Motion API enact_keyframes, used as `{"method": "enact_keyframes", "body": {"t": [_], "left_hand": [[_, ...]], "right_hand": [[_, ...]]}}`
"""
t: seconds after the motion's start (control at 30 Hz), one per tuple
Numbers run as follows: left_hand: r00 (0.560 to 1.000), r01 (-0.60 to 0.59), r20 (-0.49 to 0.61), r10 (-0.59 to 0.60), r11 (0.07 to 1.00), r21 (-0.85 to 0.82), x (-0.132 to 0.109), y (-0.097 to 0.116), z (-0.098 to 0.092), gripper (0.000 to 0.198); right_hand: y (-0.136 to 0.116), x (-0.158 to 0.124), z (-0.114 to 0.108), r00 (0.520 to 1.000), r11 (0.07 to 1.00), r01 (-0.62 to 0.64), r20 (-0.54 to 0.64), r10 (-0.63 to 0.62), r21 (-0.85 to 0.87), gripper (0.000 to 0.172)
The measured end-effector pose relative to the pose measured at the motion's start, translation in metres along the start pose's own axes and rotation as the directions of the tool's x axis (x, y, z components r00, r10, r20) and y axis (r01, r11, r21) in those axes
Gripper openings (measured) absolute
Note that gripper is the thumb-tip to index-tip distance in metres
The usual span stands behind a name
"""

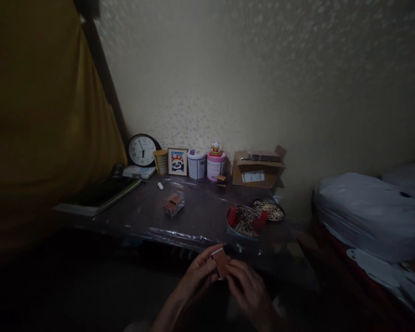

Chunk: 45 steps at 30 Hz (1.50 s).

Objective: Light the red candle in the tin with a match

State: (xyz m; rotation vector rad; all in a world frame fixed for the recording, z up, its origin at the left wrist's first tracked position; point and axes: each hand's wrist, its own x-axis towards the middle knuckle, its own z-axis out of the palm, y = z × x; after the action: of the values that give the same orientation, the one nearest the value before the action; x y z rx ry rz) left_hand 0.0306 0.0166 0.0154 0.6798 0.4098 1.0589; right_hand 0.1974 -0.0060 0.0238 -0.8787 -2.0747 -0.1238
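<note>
Low in the view, in front of the table's near edge, both my hands hold one small brown matchbox (pixel 222 261). My left hand (pixel 198 276) pinches its left side with closed fingers. My right hand (pixel 248 288) grips its right side, fingers curled. Just beyond them on the dark plastic-covered table (pixel 200 216) stands a metal bowl (pixel 245 222) with dark match pieces and red bits. A smaller dish of pale matchsticks (pixel 269 210) sits to its right. A clear bag with brown boxes (pixel 173 204) lies mid-table.
Along the wall stand a round clock (pixel 142 150), a framed picture (pixel 177 162), two tins (pixel 206 165) and an open cardboard box (pixel 258 169). Notebooks (pixel 102 193) lie at the left under a yellow curtain (pixel 44 129). A grey bundle (pixel 370 212) fills the right.
</note>
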Motion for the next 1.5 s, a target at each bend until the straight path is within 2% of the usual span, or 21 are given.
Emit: {"method": "enact_keyframes", "body": {"t": [0.1, 0.23, 0.37, 0.47, 0.67, 0.77, 0.87, 0.93, 1.0, 1.07, 1.17, 1.27, 1.33, 1.5], "left_hand": [[0.998, -0.028, -0.047, 0.032, 0.996, 0.089, 0.0, 0.002, -0.001, 0.044], [0.989, -0.079, -0.1, 0.111, 0.956, 0.283, 0.002, 0.005, 0.0, 0.039], [0.947, -0.138, -0.196, 0.254, 0.875, 0.464, 0.005, 0.001, 0.001, 0.031], [0.926, -0.114, -0.255, 0.28, 0.849, 0.517, 0.007, -0.004, 0.002, 0.03], [0.945, -0.105, -0.213, 0.249, 0.845, 0.524, 0.005, -0.001, 0.0, 0.027], [0.949, -0.079, -0.203, 0.24, 0.807, 0.585, 0.005, -0.002, -0.001, 0.025], [0.937, -0.101, -0.183, 0.299, 0.73, 0.676, 0.004, -0.003, 0.0, 0.021], [0.936, -0.118, -0.162, 0.314, 0.711, 0.693, 0.004, -0.002, 0.0, 0.021], [0.951, -0.113, -0.148, 0.271, 0.751, 0.65, 0.002, 0.001, 0.001, 0.025], [0.97, -0.084, -0.148, 0.191, 0.84, 0.535, 0.001, 0.004, 0.001, 0.03], [0.988, -0.016, -0.143, 0.05, 0.973, 0.232, 0.001, 0.004, 0.003, 0.029], [0.995, 0.037, -0.096, -0.041, 0.998, -0.045, 0.001, -0.001, 0.005, 0.026], [0.994, 0.055, -0.083, -0.065, 0.992, -0.117, 0.002, -0.004, 0.005, 0.024], [0.993, 0.038, -0.1, -0.057, 0.982, -0.184, 0.003, -0.012, 0.003, 0.018]], "right_hand": [[0.002, -0.001, 0.002, 1.0, 1.0, 0.0, 0.019, 0.001, -0.006, 0.02], [0.002, -0.001, 0.006, 0.996, 0.997, -0.071, 0.055, 0.072, -0.029, 0.022], [-0.002, -0.002, 0.011, 0.989, 0.991, -0.11, 0.093, 0.117, -0.079, 0.042], [-0.006, 0.0, 0.014, 0.975, 0.984, -0.175, 0.145, 0.17, 0.022, 0.047], [-0.008, 0.006, 0.014, 0.952, 0.919, -0.304, 0.1, 0.288, 0.251, 0.036], [-0.008, 0.005, 0.014, 0.943, 0.907, -0.328, 0.155, 0.295, 0.266, 0.041], [-0.008, 0.003, 0.014, 0.932, 0.902, -0.341, 0.223, 0.287, 0.265, 0.044], [-0.008, 0.003, 0.015, 0.925, 0.887, -0.362, 0.229, 0.303, 0.288, 0.042], [-0.008, 0.005, 0.014, 0.914, 0.853, -0.4, 0.214, 0.344, 0.337, 0.038], [-0.008, 0.008, 0.013, 0.896, 0.794, -0.444, 0.192, 0.401, 0.416, 0.033], [-0.009, 0.013, 0.01, 0.846, 0.651, -0.516, 0.211, 0.49, 0.556, 0.031], [-0.01, 0.015, 0.007, 0.799, 0.533, -0.57, 0.27, 0.538, 0.625, 0.032], [-0.008, 0.014, 0.009, 0.802, 0.54, -0.563, 0.255, 0.541, 0.626, 0.033], [0.001, 0.005, 0.02, 0.867, 0.73, -0.474, 0.114, 0.486, 0.492, 0.033]]}}
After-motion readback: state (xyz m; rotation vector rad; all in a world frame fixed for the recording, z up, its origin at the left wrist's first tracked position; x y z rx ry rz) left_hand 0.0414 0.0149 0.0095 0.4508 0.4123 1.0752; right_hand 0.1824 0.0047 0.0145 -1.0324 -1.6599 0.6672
